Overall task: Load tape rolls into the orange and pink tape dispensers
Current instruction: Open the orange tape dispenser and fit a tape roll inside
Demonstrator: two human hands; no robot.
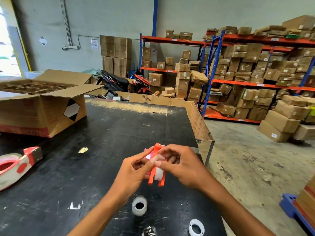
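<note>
I hold the orange tape dispenser (156, 176) above the black table, with a white tape roll (159, 171) seated between its side walls. My left hand (134, 171) supports it from the left, and my right hand (180, 166) pinches the tape end at the top of the roll. The pink dispenser (148, 155) shows only as a sliver behind my left fingers. Two loose tape rolls lie near the front edge: one (139, 205) below my hands, another (196, 227) at the lower right.
A large red and white tape gun (15, 166) lies at the left of the black table (102, 159). An open cardboard box (42, 106) stands at the back left. The table's right edge (201, 128) drops to a concrete floor; shelves of cartons fill the background.
</note>
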